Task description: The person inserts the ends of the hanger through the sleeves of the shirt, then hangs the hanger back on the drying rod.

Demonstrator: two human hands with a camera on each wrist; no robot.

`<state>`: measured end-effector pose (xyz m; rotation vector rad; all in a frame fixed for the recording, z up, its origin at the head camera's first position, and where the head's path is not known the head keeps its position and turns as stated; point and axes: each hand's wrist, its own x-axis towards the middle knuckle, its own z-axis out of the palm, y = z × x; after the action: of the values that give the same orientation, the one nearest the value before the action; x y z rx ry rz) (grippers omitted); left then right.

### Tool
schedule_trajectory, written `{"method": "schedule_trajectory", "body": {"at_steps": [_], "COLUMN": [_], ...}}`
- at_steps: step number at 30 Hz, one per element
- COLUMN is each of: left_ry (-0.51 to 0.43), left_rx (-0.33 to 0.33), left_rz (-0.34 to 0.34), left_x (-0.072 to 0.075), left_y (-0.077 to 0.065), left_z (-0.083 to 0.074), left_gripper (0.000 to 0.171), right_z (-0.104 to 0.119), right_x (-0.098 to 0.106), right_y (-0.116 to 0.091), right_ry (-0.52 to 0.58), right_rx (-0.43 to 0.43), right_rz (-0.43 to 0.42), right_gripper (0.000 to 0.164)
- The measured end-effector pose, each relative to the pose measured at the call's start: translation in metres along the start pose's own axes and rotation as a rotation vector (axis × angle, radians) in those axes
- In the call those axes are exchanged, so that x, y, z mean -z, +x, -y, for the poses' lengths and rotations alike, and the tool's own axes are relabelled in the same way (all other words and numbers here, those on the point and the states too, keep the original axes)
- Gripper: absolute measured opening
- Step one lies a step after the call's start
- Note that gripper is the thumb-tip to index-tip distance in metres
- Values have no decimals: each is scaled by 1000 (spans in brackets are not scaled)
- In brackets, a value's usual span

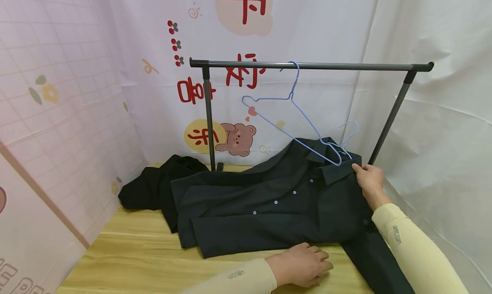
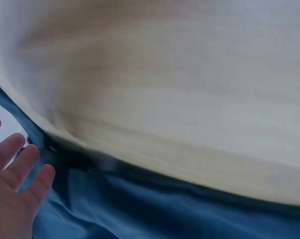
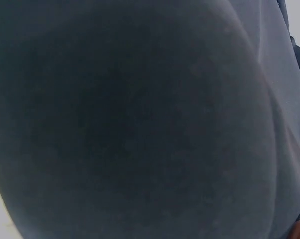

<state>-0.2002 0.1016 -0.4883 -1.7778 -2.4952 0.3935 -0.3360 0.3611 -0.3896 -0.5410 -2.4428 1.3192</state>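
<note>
A dark button-up shirt [image 1: 269, 208] lies across the table, its collar toward the right end of the rack. At that collar my right hand [image 1: 370, 181] pinches the fabric between thumb and fingers. The hook of a blue hanger [image 1: 354, 127] sticks up beside the collar; its lower part is hidden in the shirt. Another blue wire hanger [image 1: 273, 125] hangs from the rod, its lower end in front of the collar. My left hand [image 1: 301, 264] is by the shirt's near edge, fingers loose and holding nothing. Dark shirt cloth [image 3: 140, 124] fills most of the right wrist view.
A grey metal rack [image 1: 346, 66] stands over the back of the wooden table [image 1: 134, 243]. Bunched black cloth [image 1: 146, 187] lies at the left. One sleeve [image 1: 378, 260] trails toward the near right edge. Printed curtains [image 1: 161, 106] close off the back and sides.
</note>
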Motion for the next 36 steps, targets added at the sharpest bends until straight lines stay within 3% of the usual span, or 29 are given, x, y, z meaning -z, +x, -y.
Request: {"method": "schedule_trajectory", "body": {"at_steps": [7,14,21,25,28,32,36], "left_ry": [-70,-134,-175,-180,-152,-116,-33], "left_rx": [-57,-47,-64,-58,-57,-48,-65], "left_rz": [82,224,286,275,233,162,89], "left_x": [0,-6,-6,0,2,1,-3], "left_y": [33,67,78,75,64,39,4], "left_z": [-20,-33,-33,-27,-19,-4,14], "left_gripper": [53,59,57,52,50,49,48], "right_z": [-4,-6,-8,-9,-10,-11,-13], "right_x": [-1,-3,-5,-5,-5,-5,-5], "right_y": [2,4,3,3,5,5,4], "right_ry": [9,2,5,20,18,24,34], "right_rx": [-9,-5,-30,-41,-41,-34,-47], "right_rz": [-2,-1,39,30,16,16,33], "right_gripper": [41,41,50,44,43,43,50]}}
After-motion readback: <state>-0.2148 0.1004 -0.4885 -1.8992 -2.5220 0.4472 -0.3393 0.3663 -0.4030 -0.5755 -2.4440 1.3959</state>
